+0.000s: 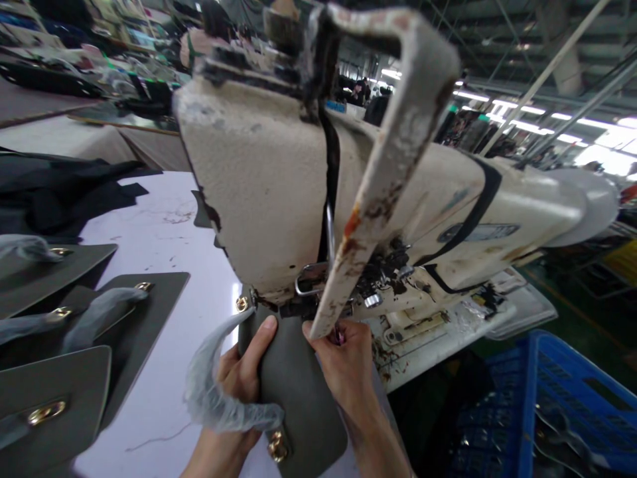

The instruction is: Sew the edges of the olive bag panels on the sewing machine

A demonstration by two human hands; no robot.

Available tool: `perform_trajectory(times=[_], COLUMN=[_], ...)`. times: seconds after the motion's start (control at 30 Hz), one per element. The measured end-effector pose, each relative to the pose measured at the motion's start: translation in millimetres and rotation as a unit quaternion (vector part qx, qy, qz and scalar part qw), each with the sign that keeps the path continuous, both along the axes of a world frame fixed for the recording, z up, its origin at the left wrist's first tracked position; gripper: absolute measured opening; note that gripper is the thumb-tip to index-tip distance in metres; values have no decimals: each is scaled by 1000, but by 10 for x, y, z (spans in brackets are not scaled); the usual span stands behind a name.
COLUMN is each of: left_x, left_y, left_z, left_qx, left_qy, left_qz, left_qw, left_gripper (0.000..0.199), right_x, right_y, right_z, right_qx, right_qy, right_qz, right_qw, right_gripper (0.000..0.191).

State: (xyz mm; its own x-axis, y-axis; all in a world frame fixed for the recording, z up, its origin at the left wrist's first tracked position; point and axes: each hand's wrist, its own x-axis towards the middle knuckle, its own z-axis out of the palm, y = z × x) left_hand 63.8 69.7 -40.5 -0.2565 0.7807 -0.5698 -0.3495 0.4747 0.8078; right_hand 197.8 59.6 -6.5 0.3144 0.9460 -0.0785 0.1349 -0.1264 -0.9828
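Observation:
Under the head of a worn cream sewing machine lies a grey-green bag panel. A handle wrapped in clear plastic arches from it, fixed at both ends by gold-coloured fittings. My left hand grips the panel's left edge, thumb on top, with the wrapped handle looping across it. My right hand pinches the panel's right edge close to the needle area; a small pinkish item shows by its fingers, too small to name. The machine's rusty metal bar hides part of the stitching spot.
Several similar panels with wrapped handles lie on the white table at left, black fabric pieces behind them. A blue plastic crate stands low at right. Scraps of thread litter the machine bed. A person is in the background.

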Motion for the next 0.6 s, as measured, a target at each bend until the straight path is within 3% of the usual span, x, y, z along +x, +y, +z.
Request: perform_trajectory(times=[0.13,0.23,0.43,0.6], left_x=[36,56,63,11], left_y=[-29,-41,22,65], left_z=[135,201,204,206], left_qx=[-54,-53,-42,-16], left_qy=[-82,-114,-100,-94], left_qz=[-34,-52,-41,-63], left_qw=[995,991,993,994], left_gripper=[45,45,44,53], right_x=[-12,-12,-18,-50], right_y=[10,10,31,46], right_z=[-9,-29,-67,-54], right_qx=[0,0,4,3], right_qy=[6,11,-7,-38], right_qz=[-6,-10,-18,-34], right_qw=[1000,1000,1000,999], right_gripper=[37,33,42,43])
